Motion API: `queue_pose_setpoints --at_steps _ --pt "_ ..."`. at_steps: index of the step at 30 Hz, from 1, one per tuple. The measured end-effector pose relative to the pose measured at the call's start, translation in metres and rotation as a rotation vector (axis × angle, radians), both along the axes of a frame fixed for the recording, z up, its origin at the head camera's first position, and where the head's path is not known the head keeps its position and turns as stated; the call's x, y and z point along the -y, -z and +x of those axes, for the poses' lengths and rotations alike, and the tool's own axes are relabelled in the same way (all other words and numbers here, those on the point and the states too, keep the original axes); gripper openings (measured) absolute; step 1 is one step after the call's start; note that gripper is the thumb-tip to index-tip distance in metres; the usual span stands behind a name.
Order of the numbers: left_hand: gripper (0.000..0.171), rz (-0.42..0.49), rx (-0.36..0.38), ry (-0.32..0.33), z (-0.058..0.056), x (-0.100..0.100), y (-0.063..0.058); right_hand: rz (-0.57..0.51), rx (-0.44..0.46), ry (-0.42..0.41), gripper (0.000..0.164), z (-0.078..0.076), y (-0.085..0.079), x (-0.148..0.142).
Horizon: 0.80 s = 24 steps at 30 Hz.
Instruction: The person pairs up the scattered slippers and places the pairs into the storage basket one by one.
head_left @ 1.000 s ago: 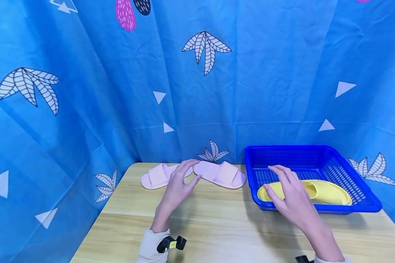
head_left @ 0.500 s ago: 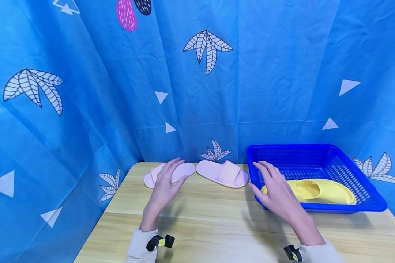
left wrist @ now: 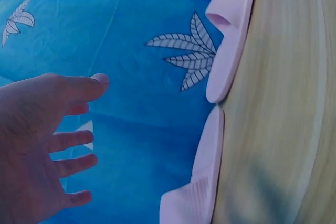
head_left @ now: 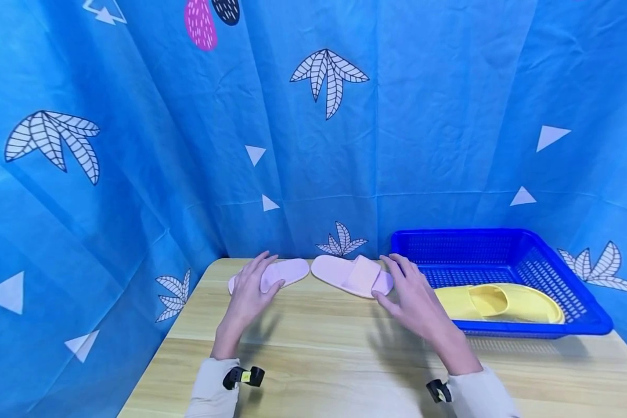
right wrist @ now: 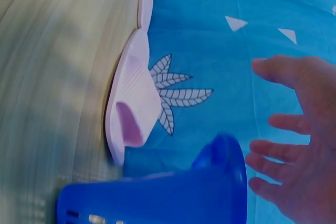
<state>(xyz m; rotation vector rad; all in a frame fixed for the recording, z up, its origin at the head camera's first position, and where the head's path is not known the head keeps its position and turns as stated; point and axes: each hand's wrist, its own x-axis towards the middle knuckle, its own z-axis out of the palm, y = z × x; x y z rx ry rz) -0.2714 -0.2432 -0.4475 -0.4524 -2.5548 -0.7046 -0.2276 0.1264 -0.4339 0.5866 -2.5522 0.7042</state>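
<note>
The yellow slipper [head_left: 533, 305] already sits in the basket [head_left: 465, 233]; the left pink slipper [head_left: 294, 270] and right pink slipper [head_left: 363, 276] lie on the bench [head_left: 334, 363], ungripped. My left hand [head_left: 247, 297] and right hand [head_left: 414, 299] hover near, fingers relaxed, holding nothing.

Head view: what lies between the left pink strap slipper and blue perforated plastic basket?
Head view shows the second pink strap slipper on the pale wood-grain tabletop; the right hand overlaps its right end.

Head view looks forward and down over the desk [head_left: 324, 366]; both closer wrist views, turned sideways, share the pink slippers [right wrist: 137, 87]
</note>
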Motion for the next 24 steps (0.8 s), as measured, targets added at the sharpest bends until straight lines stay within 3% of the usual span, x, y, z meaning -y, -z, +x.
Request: queue_pose_setpoints --at_steps 7,14,24 --pt "0.06 -0.015 -0.044 0.011 -0.008 0.012 0.014 0.033 0.045 0.01 0.078 -0.007 0.0 0.019" --pt "0.067 -0.041 0.008 -0.004 -0.016 0.02 0.024 0.066 0.048 0.032 0.083 -0.019 0.008 0.037" --pt "0.071 -0.093 0.057 -0.044 -0.029 0.034 0.035 0.079 0.147 0.091 0.083 -0.033 0.02 0.053"
